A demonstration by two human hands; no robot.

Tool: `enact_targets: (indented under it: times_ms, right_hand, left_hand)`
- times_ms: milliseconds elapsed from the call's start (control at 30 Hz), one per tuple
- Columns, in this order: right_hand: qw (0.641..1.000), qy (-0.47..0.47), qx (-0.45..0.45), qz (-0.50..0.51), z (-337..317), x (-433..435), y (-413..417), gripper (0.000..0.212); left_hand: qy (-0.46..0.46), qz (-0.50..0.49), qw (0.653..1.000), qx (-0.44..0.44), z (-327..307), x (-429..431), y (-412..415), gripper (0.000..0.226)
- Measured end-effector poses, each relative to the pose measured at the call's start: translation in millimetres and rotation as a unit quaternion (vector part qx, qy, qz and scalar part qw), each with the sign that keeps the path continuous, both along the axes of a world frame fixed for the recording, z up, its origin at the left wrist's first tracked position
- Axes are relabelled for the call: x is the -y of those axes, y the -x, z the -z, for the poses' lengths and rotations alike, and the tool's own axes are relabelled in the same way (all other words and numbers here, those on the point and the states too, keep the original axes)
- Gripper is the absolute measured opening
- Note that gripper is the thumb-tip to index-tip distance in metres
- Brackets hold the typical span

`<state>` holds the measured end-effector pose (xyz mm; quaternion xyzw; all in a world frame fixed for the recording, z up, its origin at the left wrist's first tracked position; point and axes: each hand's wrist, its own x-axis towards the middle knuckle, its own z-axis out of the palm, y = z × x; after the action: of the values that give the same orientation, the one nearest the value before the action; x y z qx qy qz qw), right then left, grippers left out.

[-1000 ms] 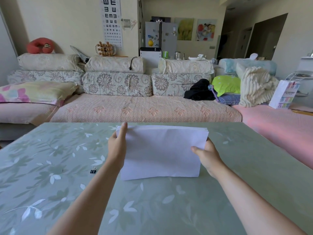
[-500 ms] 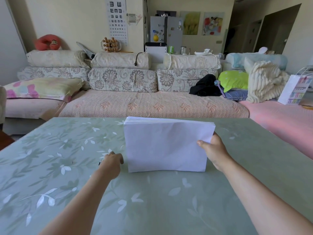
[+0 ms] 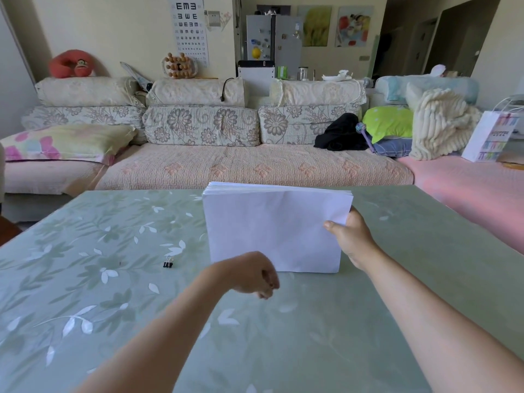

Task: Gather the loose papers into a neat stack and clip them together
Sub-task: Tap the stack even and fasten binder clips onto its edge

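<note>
Paper stack (image 3: 272,234) upright on table (image 3: 85,293), right hand (image 3: 351,236) gripping; left hand (image 3: 249,275) curled, hold unclear; binder clip (image 3: 168,262) left.

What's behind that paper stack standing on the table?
Beyond the paper stack the table runs on toward the sofa. Fingers of the right hand and the table directly behind are hidden.

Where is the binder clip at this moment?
In the head view, the binder clip lies on the table, left of the upright paper stack and of the left hand, touching neither.

Floral sofa (image 3: 226,168) behind green table (image 3: 85,302)
</note>
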<state>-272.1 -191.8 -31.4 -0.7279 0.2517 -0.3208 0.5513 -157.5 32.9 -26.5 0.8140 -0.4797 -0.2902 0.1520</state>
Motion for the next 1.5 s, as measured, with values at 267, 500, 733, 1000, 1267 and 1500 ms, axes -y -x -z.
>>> enact_targets:
  times_ms: [267, 500, 733, 1000, 1267, 1500]
  right_hand:
    - [1.0, 0.008, -0.002, 0.001, 2, 1, 3, 0.031]
    - [0.999, 0.026, -0.002, -0.031, -2, 4, 7, 0.037]
    - [1.0, 0.006, 0.005, -0.023, -1, 4, 9, 0.033]
    - [0.997, -0.053, 0.051, -0.006, -1, -1, 2, 0.055]
    - [0.998, -0.049, 0.038, -0.028, 1, 4, 1, 0.034]
    - [0.997, -0.025, 0.065, -0.035, -2, -2, 3, 0.042]
  left_hand:
    - [0.148, 0.048, 0.981, 0.117, 43, 53, 27, 0.033]
    - [0.532, -0.101, 0.748, 0.383, -22, 35, 10, 0.042]
    - [0.56, -0.427, 0.709, -0.037, -28, -14, -44, 0.074]
    - [0.552, -0.405, 0.71, -0.163, -21, -5, -35, 0.023]
    - [0.548, -0.444, 0.706, -0.058, -26, -5, -46, 0.052]
    - [0.403, -0.04, 0.799, 0.444, -89, 66, 2, 0.059]
